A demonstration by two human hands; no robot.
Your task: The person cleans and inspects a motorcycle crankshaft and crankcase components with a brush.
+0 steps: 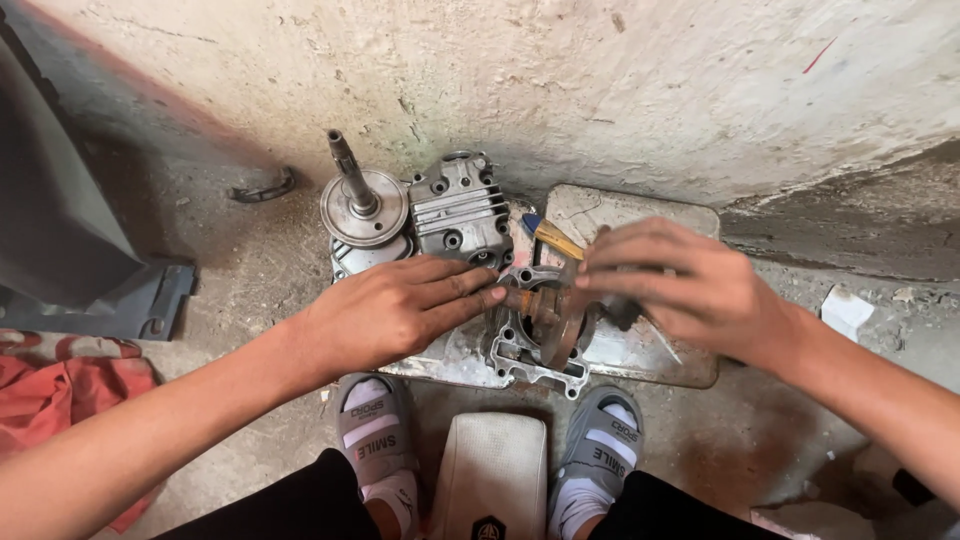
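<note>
Nearest the camera, two grey sandals (378, 432) flank a pale seat pad (494, 470) on the dirt floor. The left hand (385, 310) lies palm down, fingers straight and together, tips pressing on the rusty piston (545, 315); it grips nothing. The right hand (690, 285) is blurred, fingers curled over the piston's far side; whether it is clamped on the part cannot be told. The piston sits in a grey cylinder block (530, 345), which rests on a flat stained metal tray (640, 360). A yellow-handled tool (555, 238) lies just beyond. Open floor is on both sides; a red cloth (60, 395) lies well left. Farther on, a finned cylinder head (462, 210) and a shafted disc (362, 205) stand close against the rough wall (600, 90).
</note>
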